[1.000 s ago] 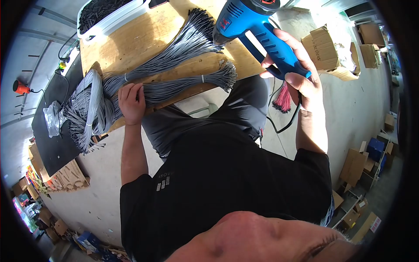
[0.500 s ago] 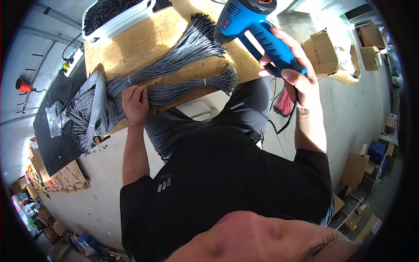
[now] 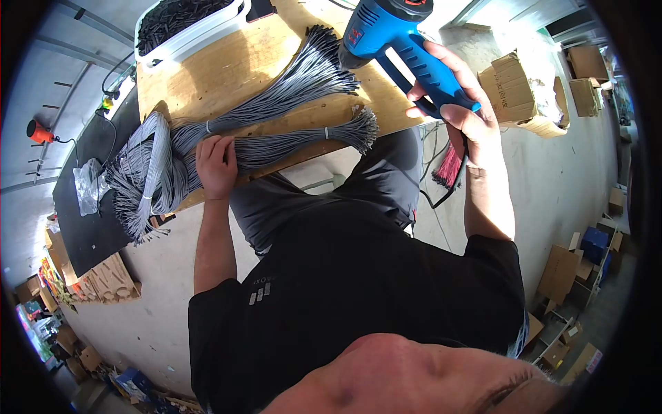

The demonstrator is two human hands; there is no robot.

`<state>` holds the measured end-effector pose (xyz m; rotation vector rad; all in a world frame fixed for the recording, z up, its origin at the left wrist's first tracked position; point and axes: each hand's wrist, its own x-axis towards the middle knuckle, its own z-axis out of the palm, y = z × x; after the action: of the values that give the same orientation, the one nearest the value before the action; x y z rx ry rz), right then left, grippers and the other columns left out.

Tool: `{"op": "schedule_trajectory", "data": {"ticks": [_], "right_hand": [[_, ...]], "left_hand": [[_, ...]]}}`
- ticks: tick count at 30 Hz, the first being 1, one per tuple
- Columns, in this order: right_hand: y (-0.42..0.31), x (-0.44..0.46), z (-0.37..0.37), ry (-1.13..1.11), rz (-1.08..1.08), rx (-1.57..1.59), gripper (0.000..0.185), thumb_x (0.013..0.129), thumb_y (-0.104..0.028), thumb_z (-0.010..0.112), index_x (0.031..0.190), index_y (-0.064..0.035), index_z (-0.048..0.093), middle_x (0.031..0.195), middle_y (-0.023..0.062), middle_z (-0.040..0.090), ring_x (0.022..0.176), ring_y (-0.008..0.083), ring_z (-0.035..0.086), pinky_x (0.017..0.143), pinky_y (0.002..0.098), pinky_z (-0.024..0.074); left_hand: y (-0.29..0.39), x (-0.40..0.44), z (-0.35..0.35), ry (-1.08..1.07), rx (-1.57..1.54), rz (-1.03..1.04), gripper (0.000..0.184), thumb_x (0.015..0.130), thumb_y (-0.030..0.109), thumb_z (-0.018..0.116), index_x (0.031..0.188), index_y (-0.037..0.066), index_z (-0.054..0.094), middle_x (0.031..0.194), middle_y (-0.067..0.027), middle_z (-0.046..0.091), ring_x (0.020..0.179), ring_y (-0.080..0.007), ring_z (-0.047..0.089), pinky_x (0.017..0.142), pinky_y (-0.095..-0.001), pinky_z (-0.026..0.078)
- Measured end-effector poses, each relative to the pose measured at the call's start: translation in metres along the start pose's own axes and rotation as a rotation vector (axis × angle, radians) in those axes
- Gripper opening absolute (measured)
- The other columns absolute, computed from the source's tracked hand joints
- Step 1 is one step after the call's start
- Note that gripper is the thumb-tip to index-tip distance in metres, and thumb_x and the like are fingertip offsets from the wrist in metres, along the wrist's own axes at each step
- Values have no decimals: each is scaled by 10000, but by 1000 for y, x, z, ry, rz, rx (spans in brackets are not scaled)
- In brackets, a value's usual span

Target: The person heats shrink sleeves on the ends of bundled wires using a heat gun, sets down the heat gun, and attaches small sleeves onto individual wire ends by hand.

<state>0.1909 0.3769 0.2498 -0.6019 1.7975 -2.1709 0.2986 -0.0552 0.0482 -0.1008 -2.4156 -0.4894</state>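
Observation:
My right hand (image 3: 474, 117) is wrapped round the handle of a blue heat gun (image 3: 386, 38). Its nozzle points down at the black-tipped ends of a fanned bundle of grey wires (image 3: 276, 100) on the wooden table. Closer to my body lies a second bundle of grey wires (image 3: 289, 143), tied with a white band. My left hand (image 3: 217, 165) has its fingers curled in at the left part of this nearer bundle; the fingertips are partly hidden. Left of it, a looped coil of grey wires (image 3: 155, 165) hangs over the table edge.
A white tub (image 3: 196, 43) holding many short black tubes stands at the back of the wooden table (image 3: 214, 86). To the right are an open cardboard box (image 3: 507, 90) and red wires (image 3: 448, 168) near the heat gun's cord. A black surface (image 3: 86, 238) with a clear plastic bag (image 3: 87, 185) lies left.
The heat gun and my right hand have shifted very slightly left. The whole view has moved a little; my left hand stays at the nearer bundle.

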Motion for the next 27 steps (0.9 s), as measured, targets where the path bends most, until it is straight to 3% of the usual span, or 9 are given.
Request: {"op": "schedule_trajectory", "data": {"ticks": [16, 27], "right_hand": [[6, 8, 0, -47, 18, 17, 792, 804, -66, 624, 1587, -41, 501, 1467, 134, 560, 1090, 213, 670, 971, 398, 632], [6, 6, -3, -54, 5, -4, 783, 801, -47, 605, 1579, -69, 519, 1417, 121, 591, 1094, 196, 671, 978, 382, 640]], "left_hand": [[-2, -1, 1, -3, 11, -14, 129, 874, 29, 784, 997, 61, 762, 1024, -95, 690, 943, -319, 653, 856, -421, 542], [-3, -3, 3, -14, 8, -34, 119, 884, 44, 783, 1000, 66, 762, 1029, -96, 690, 975, -321, 659, 887, -423, 539]]}}
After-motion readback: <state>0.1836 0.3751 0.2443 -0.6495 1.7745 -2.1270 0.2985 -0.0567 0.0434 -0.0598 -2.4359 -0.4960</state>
